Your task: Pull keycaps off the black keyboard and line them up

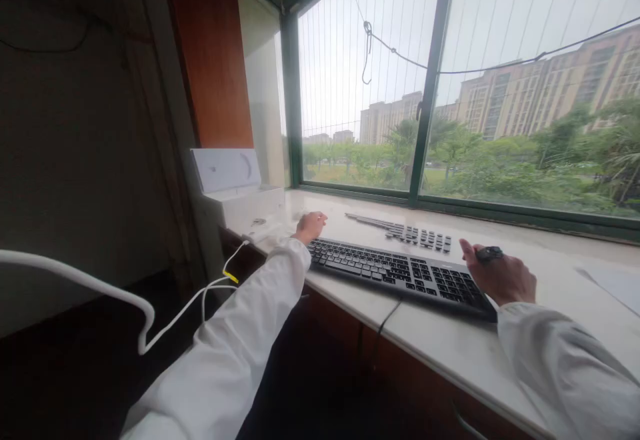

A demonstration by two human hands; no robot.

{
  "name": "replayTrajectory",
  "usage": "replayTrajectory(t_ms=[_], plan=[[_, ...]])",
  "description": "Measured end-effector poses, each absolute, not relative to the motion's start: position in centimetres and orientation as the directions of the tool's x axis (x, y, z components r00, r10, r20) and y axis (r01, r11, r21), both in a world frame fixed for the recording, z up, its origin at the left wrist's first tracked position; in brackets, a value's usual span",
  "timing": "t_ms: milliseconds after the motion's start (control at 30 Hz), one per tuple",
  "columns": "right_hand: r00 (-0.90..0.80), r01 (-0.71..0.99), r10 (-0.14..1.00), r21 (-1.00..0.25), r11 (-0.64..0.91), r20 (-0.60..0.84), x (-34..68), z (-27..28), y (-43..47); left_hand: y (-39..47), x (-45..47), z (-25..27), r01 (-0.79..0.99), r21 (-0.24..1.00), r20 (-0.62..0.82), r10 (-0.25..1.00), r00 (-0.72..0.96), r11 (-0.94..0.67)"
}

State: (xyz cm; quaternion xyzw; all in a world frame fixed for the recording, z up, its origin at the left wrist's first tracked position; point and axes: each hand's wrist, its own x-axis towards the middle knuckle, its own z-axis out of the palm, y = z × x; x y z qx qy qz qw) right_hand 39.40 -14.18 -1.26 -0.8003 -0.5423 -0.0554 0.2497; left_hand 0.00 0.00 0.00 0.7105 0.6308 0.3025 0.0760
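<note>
A black keyboard lies slantwise on the pale stone sill counter under the window. My left hand rests curled on the counter at the keyboard's far left end, holding nothing that I can see. My right hand hovers over the keyboard's right end, with a small black keycap pinched between thumb and fingers. Behind the keyboard, several loose black keycaps lie in rows on the counter. Both arms wear white sleeves.
An open white box stands at the counter's left end, its lid propped up. White cables hang off the counter edge at the left. A white sheet lies at the far right. The window frame runs right behind the counter.
</note>
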Motion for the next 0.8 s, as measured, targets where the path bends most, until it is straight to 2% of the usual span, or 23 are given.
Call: replayTrajectory(t_ms=[67, 200, 300, 400, 467, 567, 633, 700, 800], plan=[[0.417, 0.887, 0.832, -0.364, -0.283, 0.367, 39.4, -1.2, -14.5, -2.6, -0.2, -1.4, 0.865, 0.427, 0.402, 0.912, 0.08, -0.264], [0.437, 0.867, 0.818, -0.416, -0.273, 0.374, 39.3, -1.1, -14.8, -6.6, -0.9, -4.6, 0.921, 0.31, 0.481, 0.874, 0.064, -0.238], [0.467, 0.855, 0.796, -0.424, -0.297, 0.385, 39.3, -1.0, -14.6, -7.5, -1.2, -5.9, 0.918, 0.293, 0.557, 0.828, 0.062, -0.266], [0.488, 0.849, 0.77, -0.427, -0.31, 0.412, 39.3, -1.0, -14.3, -7.5, -1.2, -6.1, 0.909, 0.287, 0.568, 0.818, 0.093, -0.303], [0.394, 0.898, 0.759, -0.391, -0.2, 0.517, 39.1, -0.9, -14.1, -7.5, -1.1, -5.9, 0.903, 0.289, 0.565, 0.818, 0.107, -0.318], [0.187, 0.948, 0.712, -0.315, 0.05, 0.677, 37.5, -0.3, -13.6, -7.5, -1.1, -5.8, 0.898, 0.296, 0.558, 0.822, 0.115, -0.326], [0.148, 0.913, 0.713, -0.371, 0.167, 0.685, 35.3, 0.5, -13.0, -7.5, -1.2, -5.8, 0.896, 0.295, 0.547, 0.827, 0.127, -0.333], [0.149, 0.835, 0.773, -0.498, 0.236, 0.616, 31.9, 1.5, -12.3, -7.5, -1.2, -5.9, 0.893, 0.295, 0.543, 0.829, 0.135, -0.339], [0.103, 0.719, 0.797, -0.598, 0.353, 0.595, 25.8, 2.8, -10.5, -7.6, -1.2, -5.8, 0.888, 0.309, 0.54, 0.832, 0.131, -0.34]])
